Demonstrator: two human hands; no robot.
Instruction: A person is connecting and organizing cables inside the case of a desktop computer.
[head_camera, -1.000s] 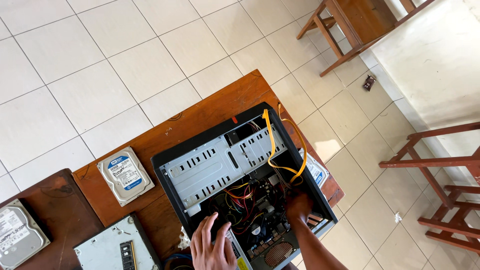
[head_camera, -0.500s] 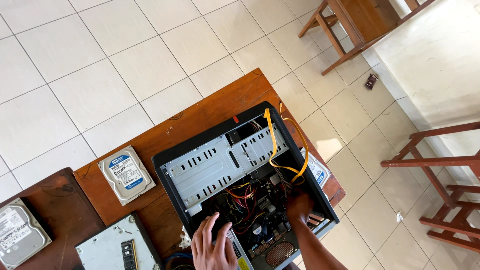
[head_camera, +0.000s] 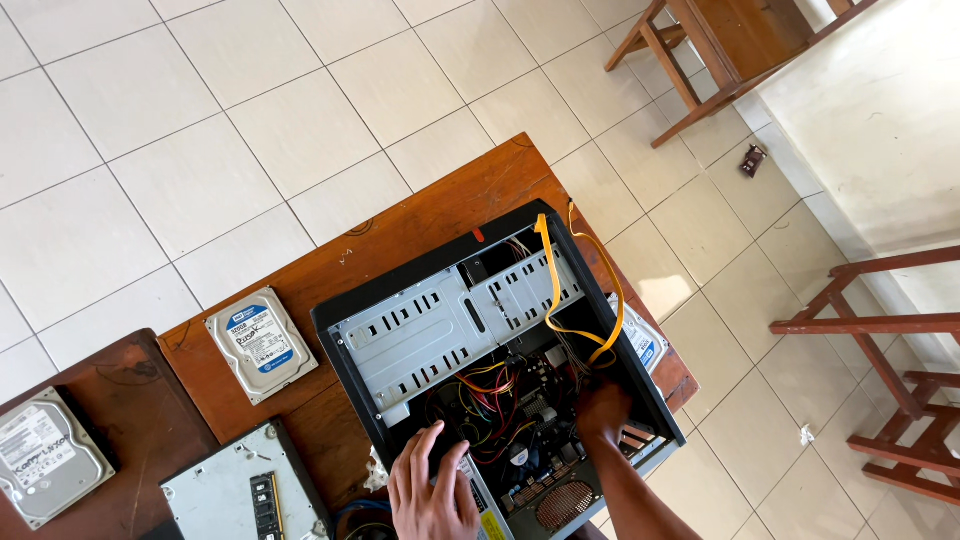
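Lower centre of the frame, the left hand (head_camera: 432, 492) rests spread and empty on the open black computer case (head_camera: 500, 370); the right hand (head_camera: 603, 408), deeper inside beside the yellow ribbon cable (head_camera: 560, 290), has its grip hidden.

The open computer case (head_camera: 500, 350) has a black painted shell, matt, around a bare grey metal drive cage punched with slots. Inside it, the cables are plastic-sheathed: a flat yellow ribbon cable (head_camera: 560, 290), smooth and slightly glossy, and thin red, yellow and black wires. The table (head_camera: 440, 215) is brown wood with a worn, scuffed varnish (duller towards its far corner). The hard drive (head_camera: 262, 342) near the table's left edge is dull cast metal under a glossy paper label. The floor (head_camera: 200, 120) is smooth, pale glazed tile.
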